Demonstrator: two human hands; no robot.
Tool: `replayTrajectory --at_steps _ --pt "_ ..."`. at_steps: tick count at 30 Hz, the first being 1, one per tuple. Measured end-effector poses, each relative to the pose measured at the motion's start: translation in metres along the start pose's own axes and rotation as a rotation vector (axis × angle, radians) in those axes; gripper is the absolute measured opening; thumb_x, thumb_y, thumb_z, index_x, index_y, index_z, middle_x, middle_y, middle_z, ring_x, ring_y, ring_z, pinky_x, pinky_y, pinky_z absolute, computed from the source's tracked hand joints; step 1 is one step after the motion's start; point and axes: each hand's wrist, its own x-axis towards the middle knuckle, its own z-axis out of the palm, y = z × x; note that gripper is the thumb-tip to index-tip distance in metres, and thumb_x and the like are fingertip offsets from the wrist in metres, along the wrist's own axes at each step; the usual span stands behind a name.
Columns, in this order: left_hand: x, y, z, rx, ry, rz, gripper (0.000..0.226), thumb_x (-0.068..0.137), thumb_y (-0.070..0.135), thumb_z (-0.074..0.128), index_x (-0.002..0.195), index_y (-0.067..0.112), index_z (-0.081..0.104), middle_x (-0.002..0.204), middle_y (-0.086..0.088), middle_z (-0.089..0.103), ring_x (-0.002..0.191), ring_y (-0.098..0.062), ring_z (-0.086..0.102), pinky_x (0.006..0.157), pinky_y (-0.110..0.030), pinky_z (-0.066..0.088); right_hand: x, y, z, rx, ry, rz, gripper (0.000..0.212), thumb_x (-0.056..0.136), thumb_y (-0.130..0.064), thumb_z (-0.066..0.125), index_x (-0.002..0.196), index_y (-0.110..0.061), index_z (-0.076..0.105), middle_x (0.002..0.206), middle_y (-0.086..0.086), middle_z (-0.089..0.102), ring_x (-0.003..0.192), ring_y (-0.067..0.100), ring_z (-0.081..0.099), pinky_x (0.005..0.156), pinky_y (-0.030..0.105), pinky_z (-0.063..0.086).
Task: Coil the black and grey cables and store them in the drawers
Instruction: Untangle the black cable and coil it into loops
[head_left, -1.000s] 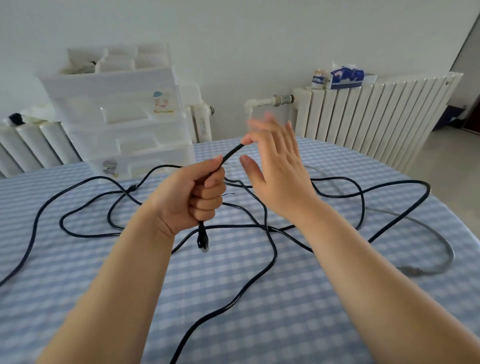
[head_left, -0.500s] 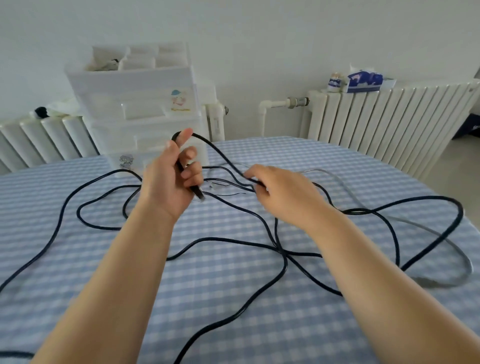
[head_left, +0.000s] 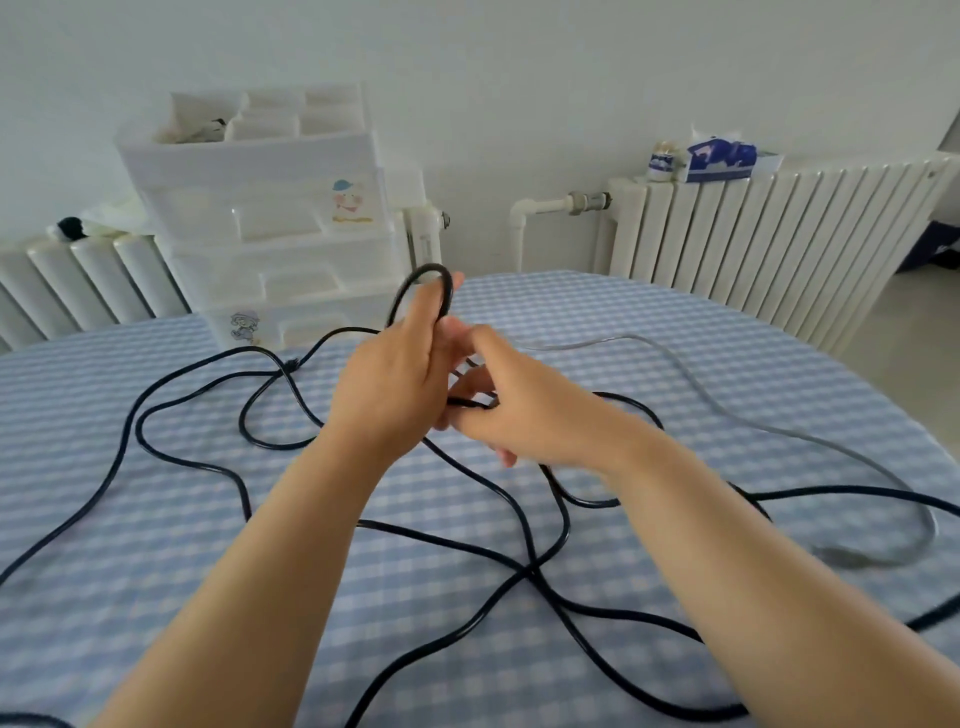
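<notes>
Since a second ago: left hand (head_left: 395, 384) grips first black cable (head_left: 422, 291) loop; right hand (head_left: 511, 410) apparently pinches next length. Coiling begun.

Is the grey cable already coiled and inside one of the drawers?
No, the grey cable lies loose and uncoiled on the checked tablecloth, apart from the white drawer unit.
</notes>
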Motion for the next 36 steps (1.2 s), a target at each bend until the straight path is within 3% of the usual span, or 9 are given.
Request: replayTrajectory --at_steps 4,7,10,13,15,21,26,31,36 --pt "0.000 -0.001 -0.008 0.123 0.076 0.090 0.048 0.100 0.038 0.021 0.144 0.022 0.032 0.078 0.002 0.066 0.062 -0.021 0.058 0.055 -0.033 0.041 -0.003 -0.005 -0.017 0.123 0.001 0.034 0.038 0.091 -0.002 0.056 0.121 -0.021 0.044 0.098 -0.002 0.069 0.049 0.014 0.059 0.056 0.027 0.053" --pt "0.003 0.003 -0.007 0.155 0.113 0.044 0.045 0.101 0.033 0.027 0.143 0.017 0.033 0.062 -0.004 0.058 0.047 -0.018 0.042 0.046 -0.031 0.030 -0.009 -0.005 -0.031 -0.067 -0.127 0.114 0.015 0.098 -0.021 0.054 0.111 -0.016 0.057 0.078 -0.002 0.073 0.055 0.012 0.064 0.062 0.027 0.052" --pt "0.004 0.005 -0.004 0.055 0.097 -0.044 0.037 0.101 0.032 0.030 0.132 0.015 0.040 0.064 -0.008 0.058 0.050 -0.020 0.046 0.049 -0.033 0.036 -0.014 -0.003 -0.037 -0.031 -0.241 0.167 0.024 0.103 -0.026 0.043 0.102 -0.016 0.065 0.062 -0.006 0.063 0.057 0.010 0.060 0.069 0.031 0.054" --pt "0.003 0.005 -0.003 -0.179 -0.148 -0.153 0.049 0.095 0.054 0.021 0.105 0.015 0.050 0.061 -0.007 0.055 0.052 -0.019 0.053 0.053 -0.040 0.042 -0.013 -0.005 -0.039 -0.136 -0.010 0.042 0.029 0.102 -0.030 0.044 0.082 -0.030 0.065 0.054 -0.010 0.055 0.049 0.001 0.048 0.060 0.019 0.046" --pt "0.002 0.005 -0.005 -0.516 -0.348 -0.248 0.054 0.088 0.064 0.022 0.084 0.016 0.047 0.048 0.002 0.040 0.038 -0.012 0.031 0.043 -0.028 0.028 -0.012 -0.009 -0.038 -0.221 0.128 -0.045 0.030 0.100 -0.036 0.045 0.080 -0.027 0.066 0.058 -0.006 0.058 0.047 0.001 0.046 0.053 0.012 0.037" --pt "0.001 0.012 -0.013 -1.265 -0.711 -0.430 0.046 0.088 0.060 0.035 0.069 0.019 0.040 0.042 0.008 0.024 0.029 -0.002 0.016 0.035 -0.011 0.012 -0.003 0.001 -0.033 -0.212 0.606 -0.054 0.060 0.077 -0.069 0.054 0.062 -0.011 0.048 0.050 -0.005 0.040 0.046 0.007 0.033 0.049 0.029 0.030" --pt "0.003 0.016 -0.018 -1.403 -0.597 -0.505 0.033 0.091 0.044 0.040 0.068 0.020 0.041 0.041 0.010 0.024 0.026 0.000 0.018 0.031 -0.012 0.011 0.001 0.010 -0.035 0.013 0.537 -0.092 0.053 0.085 -0.058 0.051 0.074 -0.006 0.055 0.063 0.004 0.066 0.047 0.004 0.054 0.052 0.020 0.039" --pt "0.004 0.013 -0.025 -1.372 -0.581 -0.395 0.038 0.095 0.049 0.036 0.071 0.019 0.040 0.042 0.010 0.025 0.027 0.000 0.018 0.033 -0.011 0.012 0.001 0.010 -0.032 0.119 0.570 -0.142 0.047 0.085 -0.058 0.050 0.066 -0.015 0.047 0.048 -0.007 0.048 0.045 0.008 0.047 0.054 0.025 0.041" --pt "0.006 0.009 -0.030 -1.580 -0.675 -0.371 0.033 0.097 0.039 0.034 0.074 0.019 0.046 0.044 0.009 0.018 0.027 -0.004 0.013 0.030 -0.009 0.017 0.002 0.015 -0.026 -0.153 0.692 -0.092 0.053 0.088 -0.070 0.039 0.064 -0.023 0.045 0.058 0.005 0.054 0.053 0.012 0.047 0.054 0.031 0.038"
